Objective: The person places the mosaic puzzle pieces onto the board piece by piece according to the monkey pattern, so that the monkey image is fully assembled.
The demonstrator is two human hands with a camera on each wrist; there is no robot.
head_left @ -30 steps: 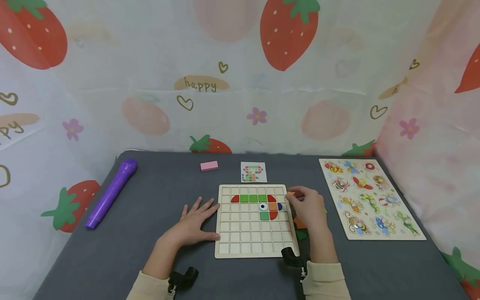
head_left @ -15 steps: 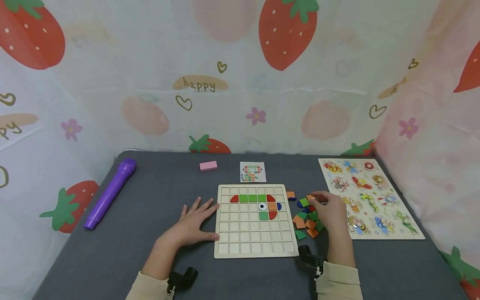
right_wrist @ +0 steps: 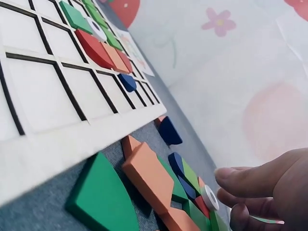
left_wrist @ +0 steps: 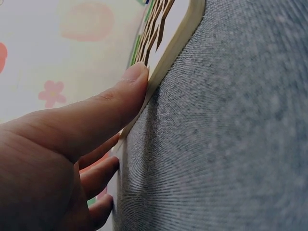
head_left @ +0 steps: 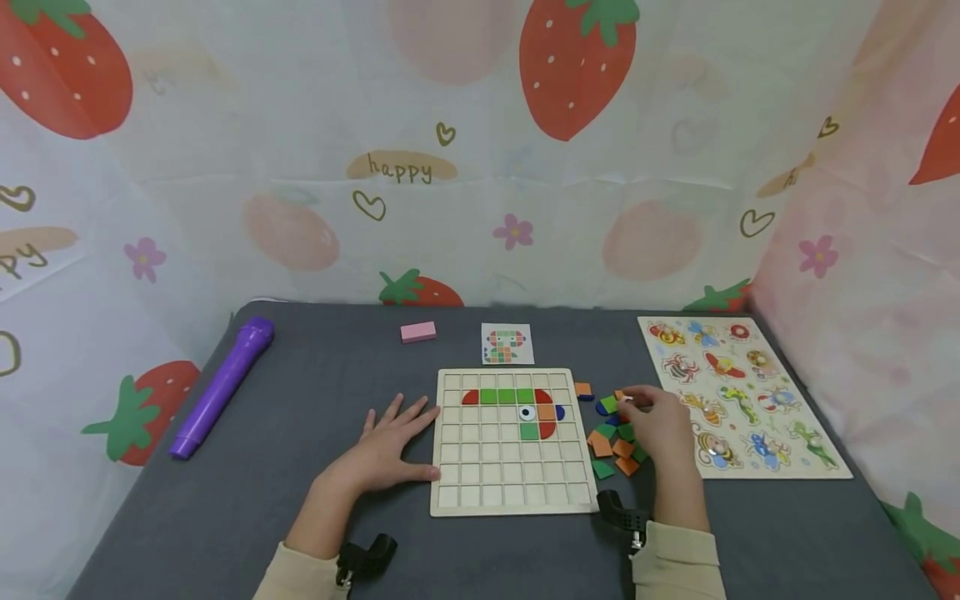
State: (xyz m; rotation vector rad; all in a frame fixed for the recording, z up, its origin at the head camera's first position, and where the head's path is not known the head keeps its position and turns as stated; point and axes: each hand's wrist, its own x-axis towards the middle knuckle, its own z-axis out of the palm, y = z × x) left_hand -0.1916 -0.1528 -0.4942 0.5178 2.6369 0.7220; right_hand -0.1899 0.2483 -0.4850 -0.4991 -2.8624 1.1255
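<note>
Pieces [head_left: 601,445] partly hidden | right fingers [right_wrist: 252,203] near white ring [right_wrist: 214,201], grip unclear | left fingers [head_left: 423,421] spread

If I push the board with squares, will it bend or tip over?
Probably neither. The board looks stiff, with a thick, straight edge. It lies flat on the cloth, so it would likely slide rather than tip. The pieces on it sit within the grid, so they may ride along.
</note>
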